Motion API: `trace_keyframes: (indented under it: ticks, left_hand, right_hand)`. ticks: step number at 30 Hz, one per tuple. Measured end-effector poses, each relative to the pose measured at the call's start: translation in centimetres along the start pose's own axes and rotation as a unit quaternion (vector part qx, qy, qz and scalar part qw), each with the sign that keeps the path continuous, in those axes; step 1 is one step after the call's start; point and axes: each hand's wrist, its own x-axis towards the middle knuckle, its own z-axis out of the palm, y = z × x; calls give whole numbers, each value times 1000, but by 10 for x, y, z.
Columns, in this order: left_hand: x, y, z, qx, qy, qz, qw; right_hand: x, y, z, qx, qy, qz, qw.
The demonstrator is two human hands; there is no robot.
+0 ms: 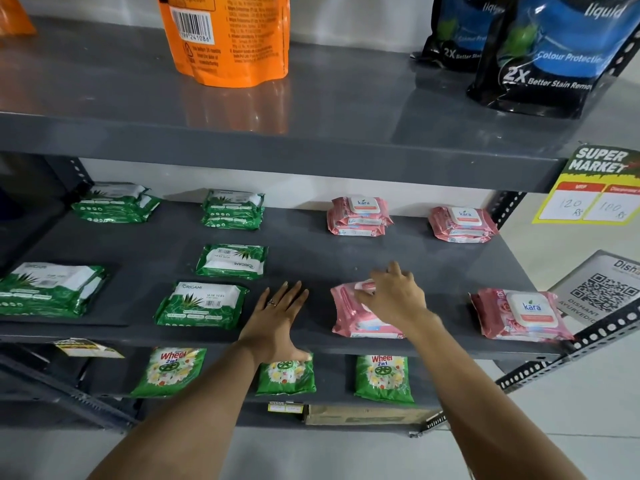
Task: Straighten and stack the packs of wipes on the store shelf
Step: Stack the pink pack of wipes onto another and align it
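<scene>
The right hand (391, 294) lies fingers spread over the top of a pink pack of wipes (360, 315) at the front edge of the middle shelf (311, 251), about five o'clock from the shelf's centre; whether it grips or merely rests, I cannot tell; the left hand (278, 315) is flat and open on bare shelf just at nine o'clock of that pack, holding nothing. The pack looks light, soft and squashy, its film wrapper glossy and likely slippery; the stiff flip lid on top is probably the poorest hold; pinching the two long sides, or sliding it flat, seems safer; a second pink pack (519, 315) sits at three o'clock, well apart.
</scene>
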Motion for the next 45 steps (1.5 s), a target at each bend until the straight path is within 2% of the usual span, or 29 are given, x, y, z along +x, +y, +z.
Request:
trace_keyframes:
  ticks: [3,5,7,8,10,12,15,22,24,27,29,40,45]
  left_hand:
    - [0,0,0,-4,2,3,1000]
    - [0,0,0,-9,7,4,1000]
    - [0,0,0,-11,9,5,1000]
    - [0,0,0,-11,10,4,1000]
    - [1,0,0,-6,8,3,1000]
    - [2,0,0,2,3,2,1000]
    - [2,0,1,0,-3,2,1000]
    - [1,0,0,7,0,3,1000]
    - [1,0,0,3,3,5,1000]
    - [1,-1,0,4,3,5,1000]
    - [1,-1,0,3,3,6,1000]
    - [0,1,-1,5,-2,4,1000]
    - [0,1,-3,-3,2,4,1000]
  right_hand:
    - [5,20,-12,27,-88,-79,993]
    - [6,29,-19,53,-105,-110,987]
    - [4,31,-19,83,-67,-121,987]
    - [2,29,-18,98,-17,-111,989]
    - [-1,21,-17,104,90,-44,989]
    - [-3,13,-16,73,113,28,990]
    - [-4,9,-7,40,56,37,997]
    - [-4,24,-26,76,-62,-139,985]
    - [-6,24,-26,97,-40,-141,984]
    - [-6,20,-19,112,48,-81,989]
    - [-5,19,-12,83,56,-55,993]
    - [4,36,-18,118,-78,-131,981]
    - [7,39,-16,125,-102,-152,975]
